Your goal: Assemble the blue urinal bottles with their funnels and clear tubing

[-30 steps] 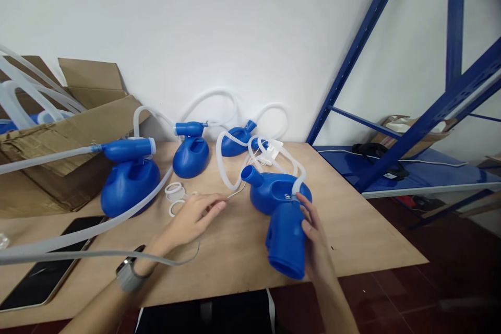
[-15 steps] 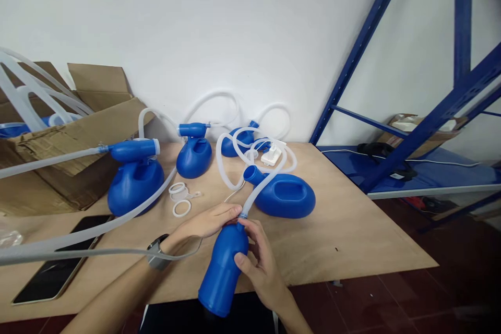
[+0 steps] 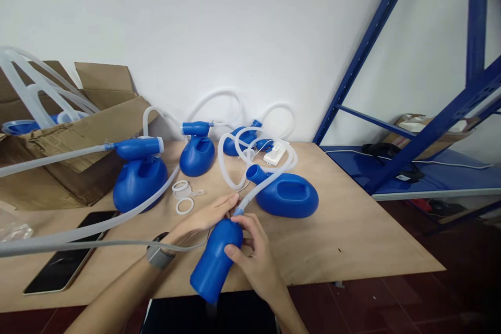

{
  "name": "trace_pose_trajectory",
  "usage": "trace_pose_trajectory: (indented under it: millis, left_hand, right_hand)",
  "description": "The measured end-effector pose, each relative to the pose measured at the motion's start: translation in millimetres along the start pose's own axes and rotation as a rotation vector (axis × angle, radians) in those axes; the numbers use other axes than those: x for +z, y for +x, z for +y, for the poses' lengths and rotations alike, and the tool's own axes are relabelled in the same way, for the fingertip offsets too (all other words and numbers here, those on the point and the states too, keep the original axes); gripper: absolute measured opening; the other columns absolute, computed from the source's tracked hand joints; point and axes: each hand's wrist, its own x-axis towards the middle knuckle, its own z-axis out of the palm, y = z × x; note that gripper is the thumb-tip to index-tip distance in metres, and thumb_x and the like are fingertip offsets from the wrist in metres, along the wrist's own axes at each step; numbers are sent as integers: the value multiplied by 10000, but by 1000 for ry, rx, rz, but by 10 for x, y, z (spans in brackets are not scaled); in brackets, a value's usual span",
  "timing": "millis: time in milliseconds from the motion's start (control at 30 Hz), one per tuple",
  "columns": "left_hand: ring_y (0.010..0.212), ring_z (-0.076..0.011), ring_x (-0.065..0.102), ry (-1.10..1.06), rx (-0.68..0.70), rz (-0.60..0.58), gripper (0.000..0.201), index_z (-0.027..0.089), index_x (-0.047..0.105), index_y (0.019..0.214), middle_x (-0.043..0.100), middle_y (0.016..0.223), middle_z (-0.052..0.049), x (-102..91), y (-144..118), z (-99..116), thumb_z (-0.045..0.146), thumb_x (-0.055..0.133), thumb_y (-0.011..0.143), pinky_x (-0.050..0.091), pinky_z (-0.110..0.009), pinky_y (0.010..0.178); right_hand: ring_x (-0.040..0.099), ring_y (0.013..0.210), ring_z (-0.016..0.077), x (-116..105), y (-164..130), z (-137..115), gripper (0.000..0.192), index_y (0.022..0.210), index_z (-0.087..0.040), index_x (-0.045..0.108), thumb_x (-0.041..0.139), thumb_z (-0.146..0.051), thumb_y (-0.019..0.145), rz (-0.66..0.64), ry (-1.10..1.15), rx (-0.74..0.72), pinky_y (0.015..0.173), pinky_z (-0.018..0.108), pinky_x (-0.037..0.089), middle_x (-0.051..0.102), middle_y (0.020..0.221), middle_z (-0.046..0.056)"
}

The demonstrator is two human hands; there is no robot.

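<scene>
My right hand is wrapped round the neck end of a blue plastic urinal cup, thumb on its side. The cup tilts, with its wide end towards me over the table's front edge. A milky, flexible tube runs up from the cup's narrow end. My left hand, with a watch on its wrist, is closed at the tube's lower end by the joint; its fingertips are partly hidden. Just beyond my right hand lies a blue urinal bottle, its open spout pointing left.
Left of my hands are white rings and a cap. A phone lies nearer the left edge, below a cardboard box of tubes. More blue bottles with tubes stand behind. A white adapter lies near the wall; blue shelving rises right.
Both hands and the cup have shifted slightly left and up in view. The tube's end sits at a different angle to the cup. The view has turned a little left.
</scene>
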Motion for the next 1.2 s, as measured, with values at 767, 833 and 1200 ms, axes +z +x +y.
trace_pose_trajectory:
  millis: [767,833,1200]
  left_hand:
    - [1279,-377,606,-643,-164,-29,769,319,529,1462,433,1612,-104,-511,-840,12,506,815,773,584,-495,966]
    - [1221,-337,633,-600,-117,153,717,293,586,1363,476,1556,-96,-450,-795,-25,452,870,723,611,-444,929]
    - [738,-179,647,-194,-33,660,605,170,647,1050,663,1051,-62,-336,-552,9,489,914,610,584,-286,545]
  right_hand:
    - [720,938,256,-577,1073,-311,605,1169,-153,678,604,-696,915,-383,-910,-630,768,342,515,764,1052,111]
    - [732,897,253,-537,1094,-258,608,1154,-165,689,643,-708,884,-339,-958,-541,709,311,468,785,1003,98]
    - [733,757,255,-280,1157,-112,758,947,-189,772,587,-897,753,-241,-1201,-271,584,282,309,799,786,94]
